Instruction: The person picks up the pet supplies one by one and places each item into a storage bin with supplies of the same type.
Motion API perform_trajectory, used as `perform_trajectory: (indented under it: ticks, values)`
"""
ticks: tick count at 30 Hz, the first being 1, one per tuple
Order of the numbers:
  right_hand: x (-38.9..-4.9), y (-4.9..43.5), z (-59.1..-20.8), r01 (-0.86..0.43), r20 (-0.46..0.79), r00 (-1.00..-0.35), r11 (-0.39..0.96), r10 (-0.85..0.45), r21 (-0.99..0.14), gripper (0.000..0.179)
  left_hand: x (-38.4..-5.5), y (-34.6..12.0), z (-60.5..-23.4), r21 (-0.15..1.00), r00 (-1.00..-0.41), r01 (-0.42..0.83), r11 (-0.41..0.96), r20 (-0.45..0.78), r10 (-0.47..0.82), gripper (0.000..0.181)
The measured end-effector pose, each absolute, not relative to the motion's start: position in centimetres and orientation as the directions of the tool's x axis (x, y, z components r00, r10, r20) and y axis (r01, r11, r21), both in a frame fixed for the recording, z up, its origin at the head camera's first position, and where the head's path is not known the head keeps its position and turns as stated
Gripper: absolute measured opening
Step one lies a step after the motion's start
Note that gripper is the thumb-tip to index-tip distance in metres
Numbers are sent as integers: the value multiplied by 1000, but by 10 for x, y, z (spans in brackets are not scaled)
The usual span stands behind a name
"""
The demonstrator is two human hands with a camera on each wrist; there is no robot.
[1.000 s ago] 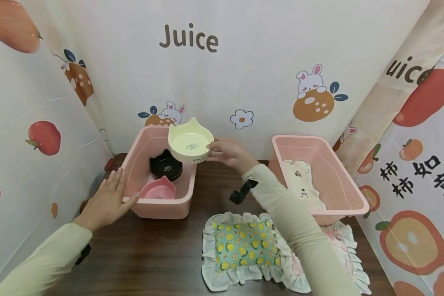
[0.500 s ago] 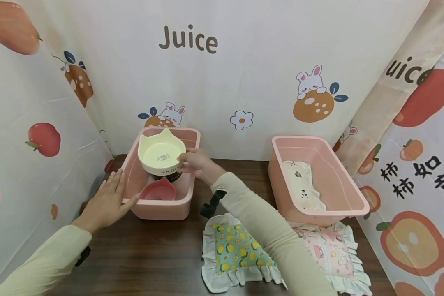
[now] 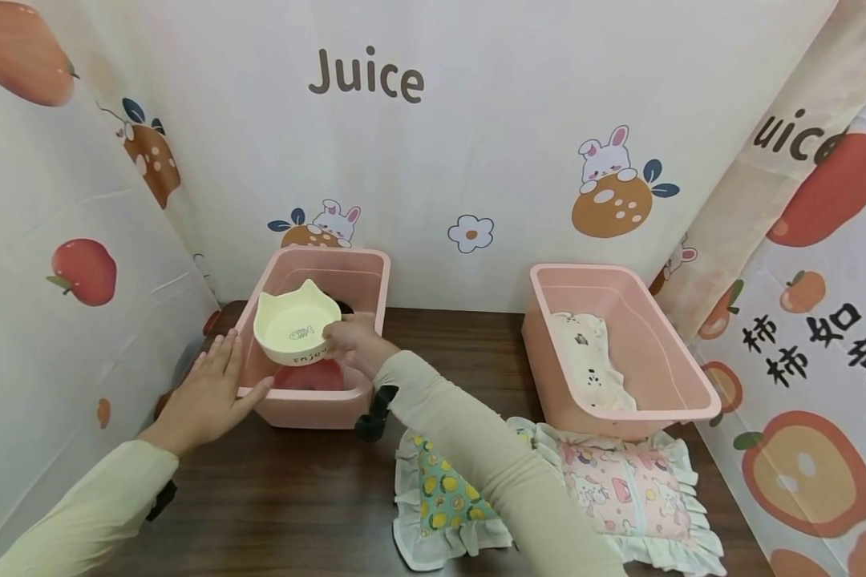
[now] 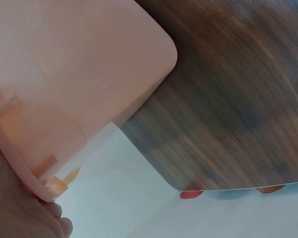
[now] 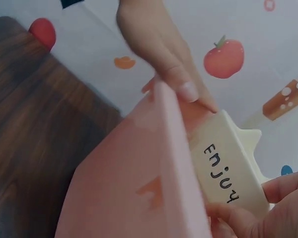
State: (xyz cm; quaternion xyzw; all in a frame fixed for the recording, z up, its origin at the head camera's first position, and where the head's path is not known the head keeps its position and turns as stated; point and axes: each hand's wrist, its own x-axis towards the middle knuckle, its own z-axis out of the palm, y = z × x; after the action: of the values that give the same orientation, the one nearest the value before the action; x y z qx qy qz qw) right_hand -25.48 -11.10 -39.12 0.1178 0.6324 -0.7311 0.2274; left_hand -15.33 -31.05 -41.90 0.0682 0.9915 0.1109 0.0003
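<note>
My right hand (image 3: 357, 343) pinches the near right edge of a pale yellow cat-eared bowl (image 3: 296, 327), lettered "Enjoy" on its side. The bowl is inside the left pink bin (image 3: 317, 407), over the other bowls. Beneath it shows a pink bowl (image 3: 321, 375); behind it only a sliver of a black bowl (image 3: 345, 308) is visible. My left hand (image 3: 205, 393) rests with fingers straight on the bin's left rim, thumb at the near corner. In the right wrist view, the yellow bowl (image 5: 228, 163) is just past the bin wall (image 5: 174, 148).
Another pink bin (image 3: 621, 276) stands at the right with a cream printed cloth item (image 3: 584, 353) inside. In front of it lie a frilled lemon-print cushion (image 3: 447, 489) and a frilled pink one (image 3: 628, 489). Patterned curtains (image 3: 440, 144) surround the dark wooden table (image 3: 274, 497).
My right hand has carried the yellow bowl leftward over the left bin, then down and nearer, covering most of the black bowl and part of the pink one. My left hand stays put.
</note>
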Motion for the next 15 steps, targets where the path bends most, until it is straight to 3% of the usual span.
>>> perform_trajectory:
  ticks: [15]
  values:
    - [-246, -131, -424, 501, -500, -865, -4, -44, -865, 41, -153, -309, -416, 224, -988, 152, 963, 6, 155, 94]
